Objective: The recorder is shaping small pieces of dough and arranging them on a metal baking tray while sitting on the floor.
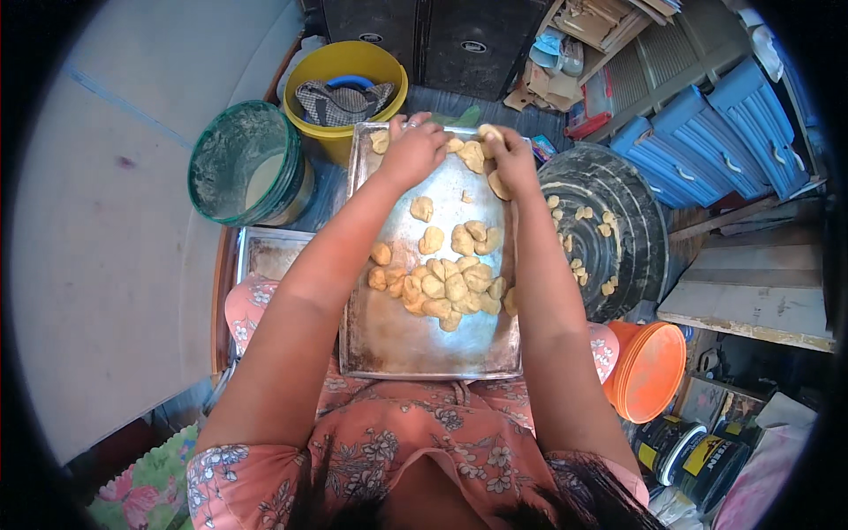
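A metal baking tray (389, 344) rests across my lap, with a cluster of pale yellow dough pieces (455, 288) in its middle and a few single ones nearer the far edge. My left hand (417, 155) is over the far left part of the tray, its fingers bent but apart, close to a dough piece (380, 141) in the corner. What lies beneath that palm is hidden. At the far right corner, my right hand (514, 162) pinches a dough ball (491, 132) between thumb and fingers. Another flattened dough piece (499, 185) lies just below this hand.
To the right stands a round black tub (632, 216) with scattered dough bits. An orange-lidded bucket (652, 371) is by my right knee. A green bucket (243, 168) and a yellow bucket (395, 88) with a checked cloth are at far left. A second tray (265, 252) lies partly under my left arm.
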Tool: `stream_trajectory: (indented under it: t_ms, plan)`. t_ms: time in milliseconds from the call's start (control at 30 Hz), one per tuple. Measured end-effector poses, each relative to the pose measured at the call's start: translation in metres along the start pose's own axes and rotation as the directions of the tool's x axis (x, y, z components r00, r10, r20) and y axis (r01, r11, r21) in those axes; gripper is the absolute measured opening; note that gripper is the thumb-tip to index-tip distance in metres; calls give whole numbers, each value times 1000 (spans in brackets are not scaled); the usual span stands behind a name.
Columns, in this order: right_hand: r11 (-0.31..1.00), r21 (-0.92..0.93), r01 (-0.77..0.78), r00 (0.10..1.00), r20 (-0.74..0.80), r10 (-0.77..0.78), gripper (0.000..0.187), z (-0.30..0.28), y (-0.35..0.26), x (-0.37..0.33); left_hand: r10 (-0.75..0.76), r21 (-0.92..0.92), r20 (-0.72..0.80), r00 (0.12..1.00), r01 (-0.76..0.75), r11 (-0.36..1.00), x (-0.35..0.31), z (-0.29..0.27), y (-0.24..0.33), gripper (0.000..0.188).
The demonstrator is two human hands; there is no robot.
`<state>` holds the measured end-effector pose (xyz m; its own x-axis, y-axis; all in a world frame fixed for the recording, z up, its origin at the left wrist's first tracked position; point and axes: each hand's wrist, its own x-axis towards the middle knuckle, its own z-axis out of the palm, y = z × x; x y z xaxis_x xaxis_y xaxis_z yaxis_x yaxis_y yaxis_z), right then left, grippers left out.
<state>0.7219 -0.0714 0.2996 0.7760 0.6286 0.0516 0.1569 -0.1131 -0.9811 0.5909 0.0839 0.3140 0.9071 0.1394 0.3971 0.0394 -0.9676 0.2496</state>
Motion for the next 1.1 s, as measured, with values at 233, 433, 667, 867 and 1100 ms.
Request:
stream_trajectory:
  t_ms: [233, 433, 667, 867, 1100]
  plan:
    - [779, -496, 383, 924, 196, -330, 39, -38, 9, -5, 102, -18, 27, 994, -101, 995, 14, -1, 27, 31]
    - [842, -525, 122, 988, -19, -155, 30, -43, -1, -11, 5, 93, 57, 998, -10, 996, 26, 20, 29, 32]
    - [792, -552, 261, 877, -207, -433, 40, -18, 16, -48, -9, 37, -162, 987, 15, 999, 11, 17, 35, 37]
    - [672, -729, 131, 974, -30, -223, 43, -33, -17, -102, -101, -196, 255, 962, 154, 968, -64, -47, 54, 33]
    - [824, -513, 241, 951, 294, -94, 29, 8, -55, -89, -288, -295, -17, 957, 270, 916, -105, -39, 12, 24]
